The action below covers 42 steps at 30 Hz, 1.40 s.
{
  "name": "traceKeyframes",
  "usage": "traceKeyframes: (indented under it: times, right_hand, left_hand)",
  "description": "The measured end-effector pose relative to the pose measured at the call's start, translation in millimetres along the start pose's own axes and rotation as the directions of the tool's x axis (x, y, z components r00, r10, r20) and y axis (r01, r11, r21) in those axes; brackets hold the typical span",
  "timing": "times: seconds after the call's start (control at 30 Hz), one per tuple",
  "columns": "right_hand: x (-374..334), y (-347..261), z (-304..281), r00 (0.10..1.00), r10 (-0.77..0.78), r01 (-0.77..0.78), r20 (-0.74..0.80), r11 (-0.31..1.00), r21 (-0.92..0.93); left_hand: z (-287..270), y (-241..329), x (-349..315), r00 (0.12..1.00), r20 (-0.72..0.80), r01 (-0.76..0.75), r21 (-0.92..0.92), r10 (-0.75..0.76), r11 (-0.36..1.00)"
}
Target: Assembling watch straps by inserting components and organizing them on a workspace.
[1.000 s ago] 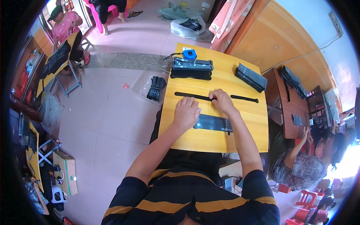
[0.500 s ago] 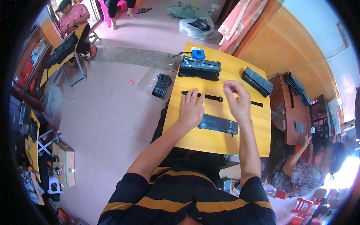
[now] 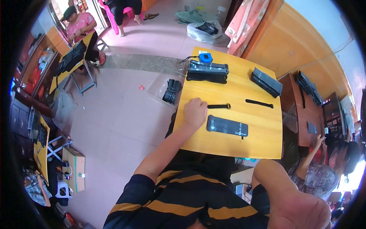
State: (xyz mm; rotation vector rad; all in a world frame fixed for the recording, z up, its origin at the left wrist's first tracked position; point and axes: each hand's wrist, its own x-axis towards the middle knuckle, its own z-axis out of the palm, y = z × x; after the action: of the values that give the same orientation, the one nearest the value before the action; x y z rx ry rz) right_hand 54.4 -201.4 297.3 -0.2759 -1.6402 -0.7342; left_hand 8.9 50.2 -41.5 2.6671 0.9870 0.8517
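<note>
Black and slender, the short strap (image 3: 218, 106) lies flat on the yellow wooden table (image 3: 251, 141), its near end touching the left hand (image 3: 195, 113). The left hand rests on the table at its left edge, fingers curled together over the strap's end; whether they pinch it cannot be told. Just beside the hand lies a flat black pouch (image 3: 227, 126). A second black strap (image 3: 259, 103) lies apart to the right. The right hand (image 3: 295, 206) is raised close to the camera at the lower edge, off the table, palm open and holding nothing. At the far table edge sit a stack of black packs (image 3: 207, 71) and a second stack (image 3: 266, 82).
</note>
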Motion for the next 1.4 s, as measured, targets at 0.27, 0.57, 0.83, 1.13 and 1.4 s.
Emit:
traceKeyframes:
  times: [0.27, 0.57, 0.83, 1.13, 1.4]
  right_hand:
    - [-4, -9, 7, 0.995, -0.02, 0.011, -0.102, 0.996, -0.089]
    - [-5, -14, 11, 0.979, -0.045, 0.053, -0.201, 0.998, 0.038]
    - [-94, 4, -16, 0.948, 0.281, -0.3, -0.152, 0.945, -0.128]
    - [-253, -2, 30, -0.245, 0.922, -0.959, 0.301, -0.185, -0.215]
    - [-264, 0, 22, -0.34, 0.903, -0.909, 0.264, -0.387, 0.153]
  left_hand:
    - [-33, -53, -13, 0.992, -0.041, 0.124, 0.027, -0.123, 0.992]
    - [-40, -78, -21, 0.87, 0.111, 0.493, -0.23, -0.481, 0.839]
    - [-87, -79, -35, 0.9, 0.158, 0.432, -0.433, -0.405, 0.791]
    - [-125, 55, -40, 0.991, -0.042, 0.082, -0.565, -0.128, 0.821]
    - [-104, 90, -58, 0.987, -0.054, -0.16, -0.446, 0.152, 0.881]
